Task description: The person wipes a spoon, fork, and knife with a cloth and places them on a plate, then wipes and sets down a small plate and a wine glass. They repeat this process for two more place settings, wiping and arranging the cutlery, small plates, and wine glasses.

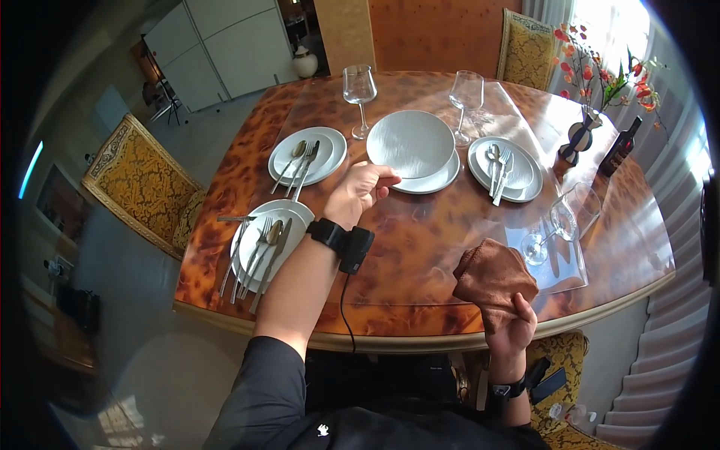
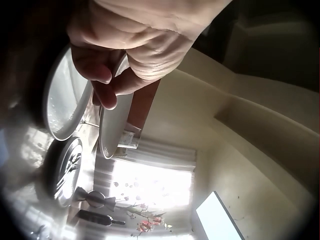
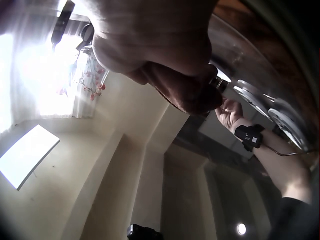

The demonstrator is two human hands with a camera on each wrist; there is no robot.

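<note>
My left hand (image 1: 358, 189) pinches the near rim of a round white plate (image 1: 411, 144), which is lifted and tilted over another white plate (image 1: 429, 184) on the table. In the left wrist view the held plate (image 2: 114, 125) stands apart from the plate (image 2: 64, 100) below it. A brown cloth (image 1: 495, 277) is bunched in my right hand (image 1: 513, 330), above the table's near edge. Seen from the right wrist, the cloth (image 3: 180, 90) comes out between the fingers, dark against the light.
Plates with cutlery lie at left (image 1: 330, 154), near left (image 1: 247, 259) and right (image 1: 529, 184). Wine glasses (image 1: 360, 90) (image 1: 466, 94) stand behind; another glass (image 1: 574, 214) lies tipped at right. A flower vase (image 1: 579, 139) and a dark bottle (image 1: 621, 146) stand far right.
</note>
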